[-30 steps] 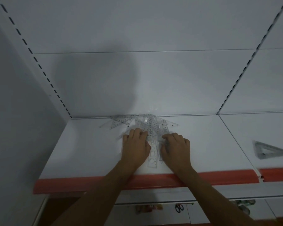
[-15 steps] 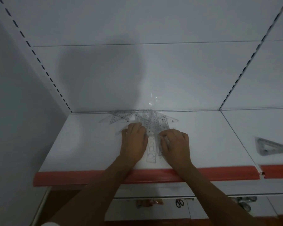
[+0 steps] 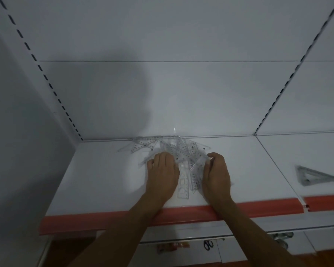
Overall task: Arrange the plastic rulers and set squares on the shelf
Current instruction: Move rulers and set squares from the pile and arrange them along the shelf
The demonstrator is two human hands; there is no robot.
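A loose heap of clear plastic rulers and set squares (image 3: pixel 179 149) lies fanned out at the back middle of the white shelf (image 3: pixel 104 176). My left hand (image 3: pixel 162 174) lies palm down on the heap's left part, fingers curled over its edge. My right hand (image 3: pixel 217 174) is at the heap's right side, thumb and fingers curled around the edge of a clear ruler (image 3: pixel 196 170) that tilts up off the shelf. A stencil ruler (image 3: pixel 182 187) lies between my hands, pointing toward the front edge.
A grey set square (image 3: pixel 312 176) lies alone on the neighbouring shelf section to the right. The shelf has a red front strip (image 3: pixel 96 220). White back panels and perforated uprights (image 3: pixel 52 89) frame it. A lower shelf holds scissors (image 3: pixel 208 244) and small items.
My right hand has shifted right and now lifts the edge of a clear ruler. My left hand stays on the heap. The camera has tilted slightly.
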